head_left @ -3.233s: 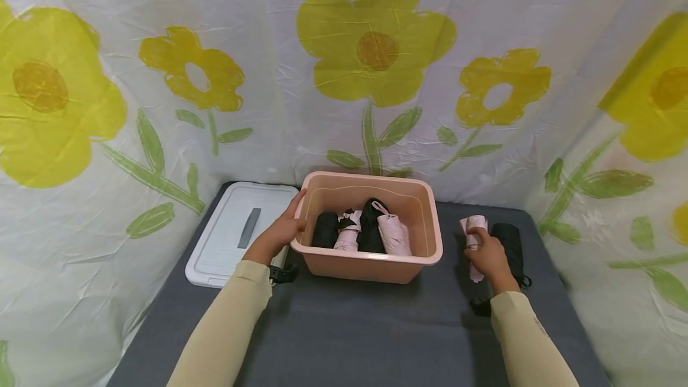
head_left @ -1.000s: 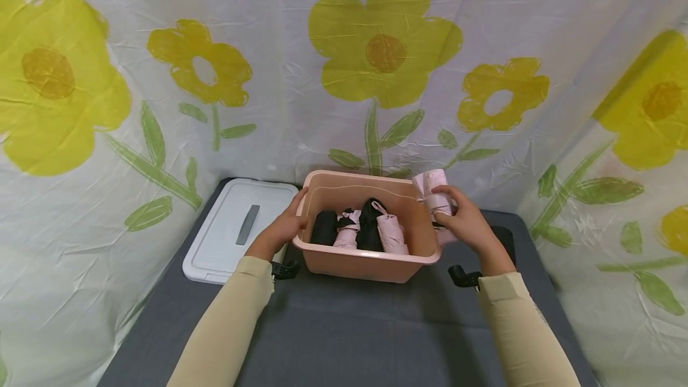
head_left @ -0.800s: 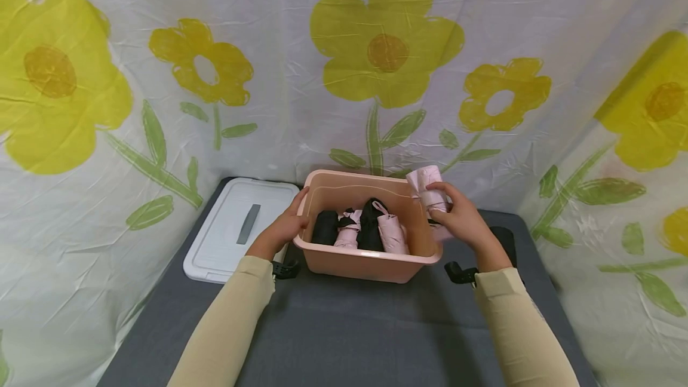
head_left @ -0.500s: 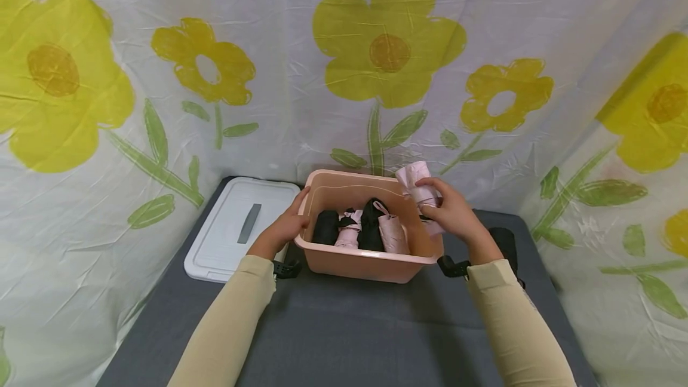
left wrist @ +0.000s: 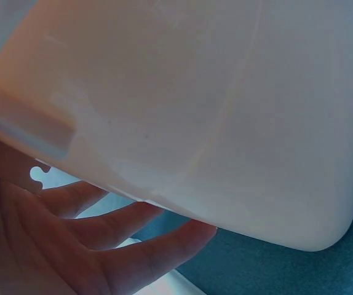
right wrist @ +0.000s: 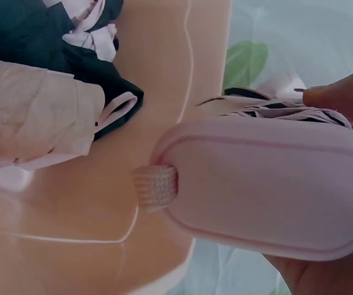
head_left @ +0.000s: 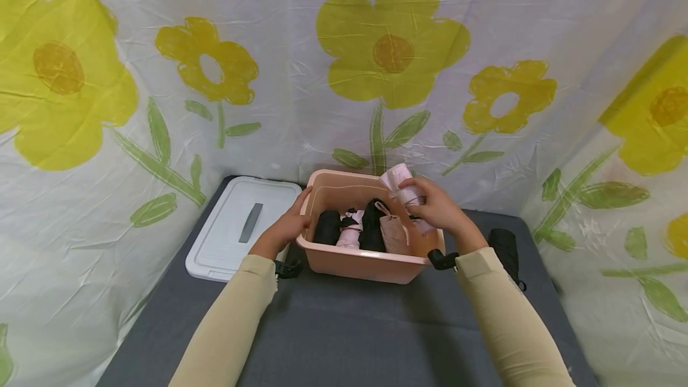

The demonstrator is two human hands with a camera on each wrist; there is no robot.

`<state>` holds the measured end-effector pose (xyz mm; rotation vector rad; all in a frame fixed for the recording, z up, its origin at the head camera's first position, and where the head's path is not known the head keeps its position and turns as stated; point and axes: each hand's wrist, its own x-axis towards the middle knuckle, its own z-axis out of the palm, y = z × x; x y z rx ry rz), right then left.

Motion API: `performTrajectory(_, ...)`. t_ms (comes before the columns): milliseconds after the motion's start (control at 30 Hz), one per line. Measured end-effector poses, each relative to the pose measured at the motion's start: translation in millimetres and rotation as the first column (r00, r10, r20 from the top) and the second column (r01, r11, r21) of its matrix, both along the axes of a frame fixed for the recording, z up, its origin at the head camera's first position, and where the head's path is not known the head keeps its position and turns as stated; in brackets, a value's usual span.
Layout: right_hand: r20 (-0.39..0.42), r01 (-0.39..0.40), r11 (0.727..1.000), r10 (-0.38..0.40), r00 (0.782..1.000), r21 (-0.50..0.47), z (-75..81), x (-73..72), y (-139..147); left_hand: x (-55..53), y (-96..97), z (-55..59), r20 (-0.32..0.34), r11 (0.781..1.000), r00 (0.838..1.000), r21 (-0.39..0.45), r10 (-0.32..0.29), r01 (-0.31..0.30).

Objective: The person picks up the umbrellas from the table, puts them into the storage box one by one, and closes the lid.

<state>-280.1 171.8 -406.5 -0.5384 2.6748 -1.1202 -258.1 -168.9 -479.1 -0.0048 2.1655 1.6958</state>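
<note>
My right hand [head_left: 438,211] grips a pink folding umbrella [head_left: 396,177] above the right end of a peach plastic storage bin [head_left: 365,269]. In the right wrist view the umbrella's flat oval handle [right wrist: 269,184] faces the camera, a short strap [right wrist: 155,186] at one end. My left hand [head_left: 285,229] holds the bin's left rim; its fingers [left wrist: 158,252] reach along the outer wall in the left wrist view. Inside the bin several folded umbrellas lie side by side: a black one [head_left: 326,229], a pink one [head_left: 350,236], another black one [head_left: 371,229] and another pink one [head_left: 395,235].
A black folded umbrella [head_left: 504,248] lies on the dark grey table [head_left: 355,333], right of the bin. The white lid [head_left: 223,243] with a grey handle [head_left: 251,223] lies left of the bin. A flowered curtain [head_left: 290,76] hangs close behind.
My right hand has picked up the pink umbrella from the table at the right and carried it leftward over the bin. The left hand keeps its hold on the rim.
</note>
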Motion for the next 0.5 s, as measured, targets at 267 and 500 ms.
performTrajectory(267, 0.031, -0.075, 0.995, 0.073, 0.997, 0.070, -4.3, -8.6, -9, -12.5, -2.8, -28.5, -0.025, 1.000, 0.999, -0.009, 0.027, -0.027)
performTrajectory(500, 0.018, -0.174, 0.982, 0.173, 0.985, 0.076, -9.0, -13.9, -17, -15.5, -3.6, -31.1, -0.016, 1.000, 1.000, 0.010, 0.026, -0.026)
